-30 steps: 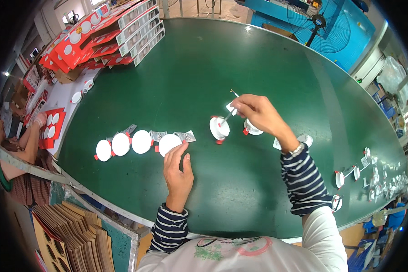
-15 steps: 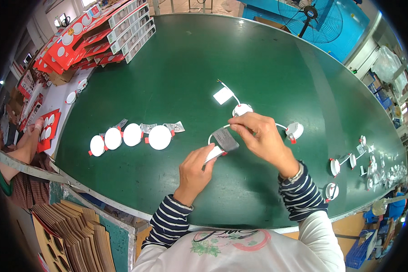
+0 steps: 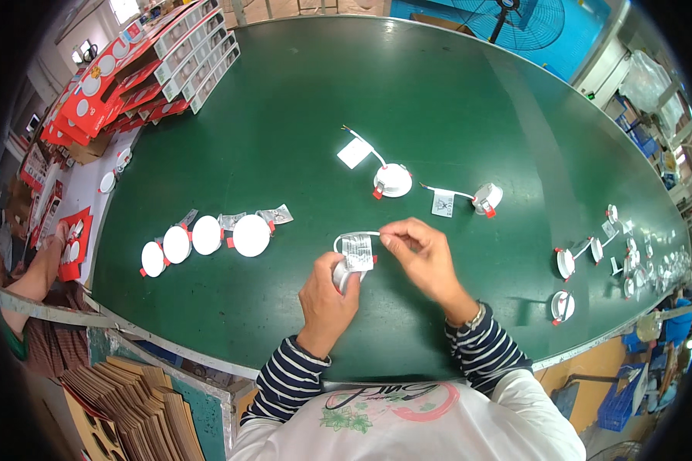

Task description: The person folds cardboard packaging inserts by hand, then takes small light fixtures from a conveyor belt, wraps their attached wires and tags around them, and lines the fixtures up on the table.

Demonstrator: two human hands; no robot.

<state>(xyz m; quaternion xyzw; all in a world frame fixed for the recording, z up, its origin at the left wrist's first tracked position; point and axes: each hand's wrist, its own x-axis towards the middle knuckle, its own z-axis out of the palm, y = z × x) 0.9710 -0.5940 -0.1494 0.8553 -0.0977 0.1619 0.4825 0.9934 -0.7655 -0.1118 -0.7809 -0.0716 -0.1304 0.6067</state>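
Observation:
Low over the near middle of the green table, my left hand is closed around a small round white downlight, partly hidden by the fingers. A white cable arcs from the light to my right hand, whose thumb and forefinger pinch its end. A printed silvery label hangs from the cable beside my left fingers. Beyond my hands lie two more downlights, one white and one with red clips, each with a cable and tag.
Several downlights lie face up in a row at left. More lights are scattered along the right edge. Red and white boxes are stacked at far left. Another person's arm reaches over a side bench. Cardboard pieces stand below.
My right hand has drawn back toward me with the cable end, uncovering the light behind it. The label now hangs bright and facing up. The whole view has shifted slightly.

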